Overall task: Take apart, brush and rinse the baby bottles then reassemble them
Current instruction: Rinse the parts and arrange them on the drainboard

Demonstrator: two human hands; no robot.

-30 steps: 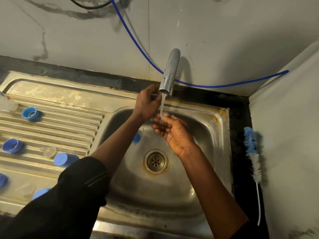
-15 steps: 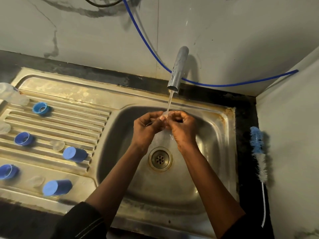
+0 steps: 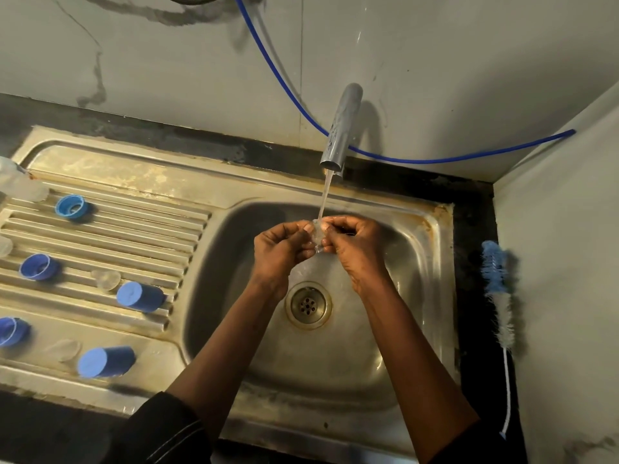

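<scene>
**Teat under the running tap: rinse step in hand**

Left, draining board (image 3: 134, 236): the bottle parts lie apart from one another. At the far left edge are clear bottles (image 3: 20, 185), too blurred to count. A blue ring (image 3: 72, 206) lies at the far end and a second ring (image 3: 38, 266) lies nearer. One blue cap (image 3: 140, 297) is on its side by the sink's edge, and a second cap (image 3: 105, 361) is nearest of all. A spare teat (image 3: 106, 278) sits just beside the first cap, and another teat (image 3: 63, 349) sits beside the second.

Centre, sink (image 3: 418, 296): the left hand (image 3: 278, 249) and right hand (image 3: 358, 246) meet over the far half of the basin, below the tap (image 3: 340, 128). Both have curled fingers and pinch one small clear piece between thumb and fingertips, by the look a held teat (image 3: 317, 234). The left hand has its left edge and the right hand its right edge. The water (image 3: 325, 195) falls straight onto it.

Right: the brush (image 3: 499, 296) lies on the dark counter beside the sink, well apart from both hands.

Judgement: the taking apart looks done, since no part on the board is joined to another. The step in hand is rinsing, and reassembly has not begun. The next move calls for turning the piece so the stream runs through its inside. After that it wants a free spot on the board. It is wet, soft and clear, so it is likely slippery. A loose pinch could drop it toward the drain.
</scene>
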